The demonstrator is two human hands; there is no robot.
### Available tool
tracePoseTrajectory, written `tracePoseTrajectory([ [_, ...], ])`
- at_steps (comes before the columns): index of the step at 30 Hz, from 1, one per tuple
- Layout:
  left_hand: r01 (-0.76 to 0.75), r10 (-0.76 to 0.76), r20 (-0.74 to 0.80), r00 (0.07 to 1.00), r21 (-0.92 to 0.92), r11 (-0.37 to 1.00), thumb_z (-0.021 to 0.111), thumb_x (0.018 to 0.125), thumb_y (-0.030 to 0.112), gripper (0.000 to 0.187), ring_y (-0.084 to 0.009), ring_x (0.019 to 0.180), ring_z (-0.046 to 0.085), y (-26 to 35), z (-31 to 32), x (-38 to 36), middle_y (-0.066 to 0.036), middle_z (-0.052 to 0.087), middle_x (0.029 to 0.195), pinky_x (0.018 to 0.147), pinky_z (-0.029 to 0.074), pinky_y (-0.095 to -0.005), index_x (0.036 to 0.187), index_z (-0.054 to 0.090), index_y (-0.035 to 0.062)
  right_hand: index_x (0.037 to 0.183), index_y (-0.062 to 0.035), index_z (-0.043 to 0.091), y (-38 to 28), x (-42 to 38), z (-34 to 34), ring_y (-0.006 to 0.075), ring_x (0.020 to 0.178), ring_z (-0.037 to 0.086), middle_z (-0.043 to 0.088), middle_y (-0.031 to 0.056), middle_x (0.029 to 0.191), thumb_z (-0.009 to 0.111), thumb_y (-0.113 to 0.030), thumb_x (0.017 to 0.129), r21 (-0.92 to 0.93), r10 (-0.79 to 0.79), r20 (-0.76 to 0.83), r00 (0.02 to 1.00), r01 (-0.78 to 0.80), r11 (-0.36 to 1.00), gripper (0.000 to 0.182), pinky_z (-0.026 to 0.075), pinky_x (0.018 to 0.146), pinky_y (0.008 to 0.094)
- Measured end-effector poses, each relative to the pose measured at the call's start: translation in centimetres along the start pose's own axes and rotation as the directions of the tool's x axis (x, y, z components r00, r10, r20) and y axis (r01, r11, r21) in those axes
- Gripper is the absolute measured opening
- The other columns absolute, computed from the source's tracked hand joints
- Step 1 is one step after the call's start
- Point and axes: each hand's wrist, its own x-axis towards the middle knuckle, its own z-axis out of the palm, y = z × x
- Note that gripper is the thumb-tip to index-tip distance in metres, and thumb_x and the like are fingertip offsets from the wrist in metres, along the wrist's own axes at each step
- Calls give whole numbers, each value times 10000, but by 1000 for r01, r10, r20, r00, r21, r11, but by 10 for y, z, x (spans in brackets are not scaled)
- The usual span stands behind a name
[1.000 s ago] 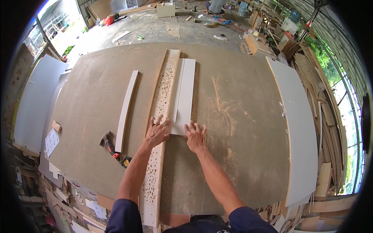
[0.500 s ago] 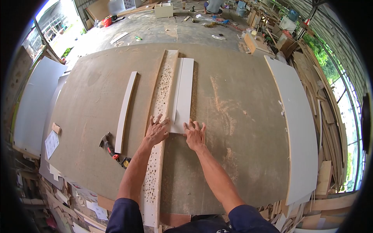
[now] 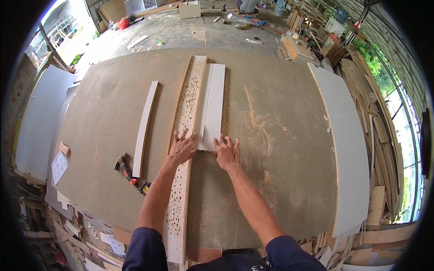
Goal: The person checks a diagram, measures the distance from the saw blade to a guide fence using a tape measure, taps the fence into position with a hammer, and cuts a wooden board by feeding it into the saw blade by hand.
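A narrow white board (image 3: pixel 216 99) with a dark lengthwise line lies on the large brown worktable sheet (image 3: pixel 289 180). Along its left side runs a long strip full of small holes (image 3: pixel 177 205). My left hand (image 3: pixel 183 147) rests with fingers spread on this strip, its thumb side at the white board's near left corner. At the near right corner is my right hand (image 3: pixel 227 152), fingers bent and apart, touching the board's end and right edge. Both hands are open, pressing rather than wrapped round anything. The undersides of the fingertips are hidden.
A slim white strip (image 3: pixel 145 131) lies to the left, with a claw hammer (image 3: pixel 125 168) and a tape measure (image 3: pixel 145 188) near its end. A big white panel (image 3: pixel 346 153) covers the table's right side. Sawdust (image 3: pixel 258 122) streaks the surface. Another person (image 3: pixel 248 6) is far back.
The white board has slid slightly away from me, and both hands keep touching it near its end. The view has shifted a little.
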Motion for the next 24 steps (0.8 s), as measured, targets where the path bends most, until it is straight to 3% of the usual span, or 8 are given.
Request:
tracePoseTrajectory([
  [5, -4, 4, 13, 1000, 10, 1000, 748, 820, 304, 464, -342, 1505, 241, -2, -5, 6, -37, 409, 1567, 1185, 149, -675, 1198, 693, 41, 1431, -141, 566, 3, 6, 3, 305, 1406, 415, 468, 135, 1539, 639, -195, 954, -3, 16, 18, 1000, -16, 1000, 486, 206, 1184, 608],
  [7, 2, -3, 24, 1000, 28, 1000, 782, 825, 267, 667, -334, 1488, 262, -1, -6, 7, -37, 421, 1549, 1169, 178, -687, 1411, 520, 86, 1434, -149, 562, 3, 8, 4, 298, 1407, 411, 466, 128, 1542, 632, -201, 962, -19, 16, 1, 1000, -16, 1000, 481, 204, 1183, 608],
  [24, 22, -23, 10, 1000, 15, 1000, 777, 818, 258, 599, -340, 1478, 284, -5, -14, 28, -35, 437, 1541, 1162, 175, -691, 1344, 583, 47, 1443, -163, 563, 23, 22, 15, 291, 1361, 442, 485, 130, 1529, 619, -252, 968, 57, 12, -140, 990, -4, 998, 486, 198, 1164, 595],
])
